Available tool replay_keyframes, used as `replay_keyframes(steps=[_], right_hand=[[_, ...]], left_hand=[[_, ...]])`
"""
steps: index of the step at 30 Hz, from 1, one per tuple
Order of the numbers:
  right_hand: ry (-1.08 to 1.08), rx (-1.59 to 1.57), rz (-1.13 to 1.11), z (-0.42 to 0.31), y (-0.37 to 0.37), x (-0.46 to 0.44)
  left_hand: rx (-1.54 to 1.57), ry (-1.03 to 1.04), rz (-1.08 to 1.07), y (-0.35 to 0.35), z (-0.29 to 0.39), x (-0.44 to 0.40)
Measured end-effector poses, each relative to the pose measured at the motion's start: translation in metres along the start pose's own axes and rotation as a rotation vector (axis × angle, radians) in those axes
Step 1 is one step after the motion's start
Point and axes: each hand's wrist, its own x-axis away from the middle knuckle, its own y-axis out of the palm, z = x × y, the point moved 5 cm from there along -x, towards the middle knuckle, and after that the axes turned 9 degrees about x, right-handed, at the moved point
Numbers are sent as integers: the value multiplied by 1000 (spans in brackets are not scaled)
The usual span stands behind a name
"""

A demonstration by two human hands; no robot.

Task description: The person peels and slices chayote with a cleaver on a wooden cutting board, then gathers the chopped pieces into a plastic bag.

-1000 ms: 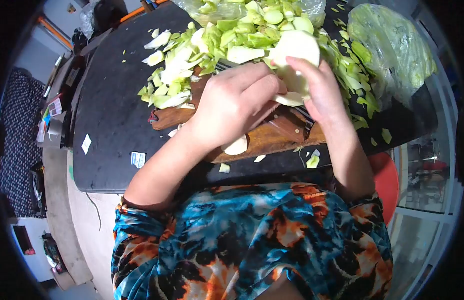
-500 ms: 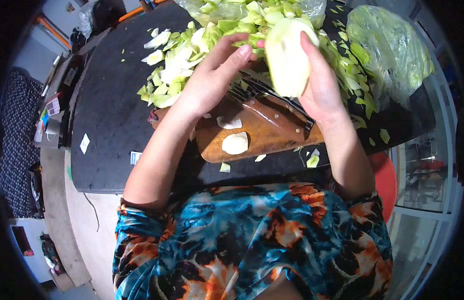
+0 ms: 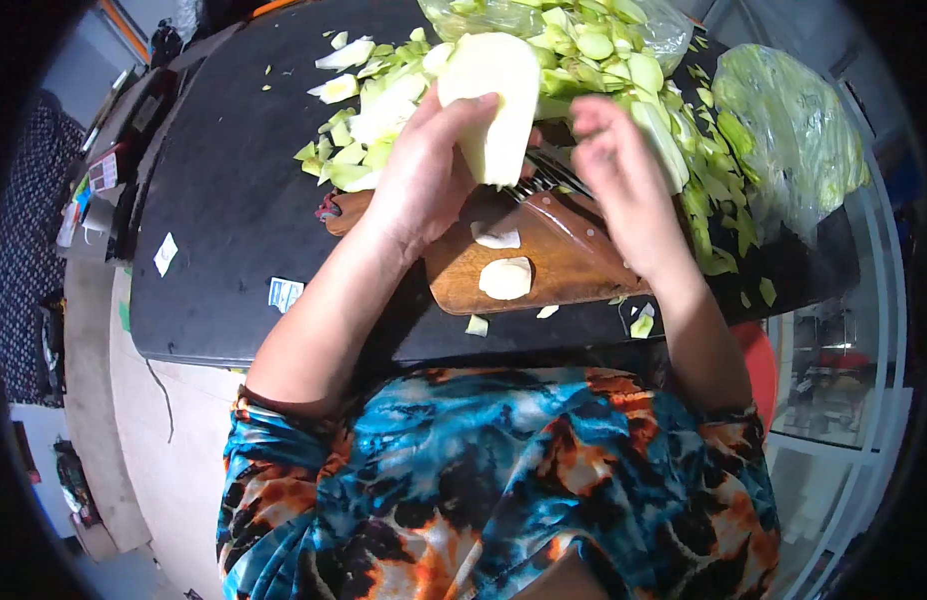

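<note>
In my left hand (image 3: 429, 175) is a pale green peeled vegetable (image 3: 502, 105), held upright with the thumb across its face; its exact kind I cannot make out. My right hand (image 3: 616, 165) is just to the right of it, apart from it, with loosely bent fingers and nothing seen in them. Beneath both hands lies a wooden cutting board (image 3: 574, 285). A brown piece with pale rivets (image 3: 581, 235) rests on the board, beside a dark slotted tool (image 3: 546, 175) that my hands partly cover. Two pale slices (image 3: 506, 278) lie near the board's front edge.
Heaped green peelings (image 3: 594, 65) cover the back of the black table (image 3: 219, 190). At the back right stands a clear plastic bag of green pieces (image 3: 789, 130); another plastic bag (image 3: 484, 20) is at the far edge. A small blue-white packet (image 3: 285, 293) lies left. A red stool (image 3: 756, 370) shows at right.
The peeled vegetable has passed from my right hand to my left and moved left. My right hand has let go and drawn away from it. The view has shifted slightly.
</note>
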Motion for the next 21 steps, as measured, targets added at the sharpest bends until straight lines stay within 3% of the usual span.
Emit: replay_keyframes(steps=[2,4,6,8,9,10,12,15,21], right_hand=[[-36,468,-226,-6,11,16],[-223,704,-203,-6,22,24],[-204,653,-211,-3,24,24],[-44,458,-188,-7,7,14],[-30,316,-107,-9,-8,11],[-157,325,76,-9,-24,9],[101,-206,107,-7,-50,8],[74,-491,108,-22,-56,15],[174,-510,58,-40,-18,16]], left_hand=[[106,36,45,-5,1,-2],[179,53,75,-8,3,-2],[179,73,113,-10,5,-1],[265,89,74,-7,9,-1],[267,124,86,-6,9,0],[287,135,71,-5,11,2],[331,146,40,-1,13,5],[321,143,75,7,11,4],[341,208,145,5,10,7]])
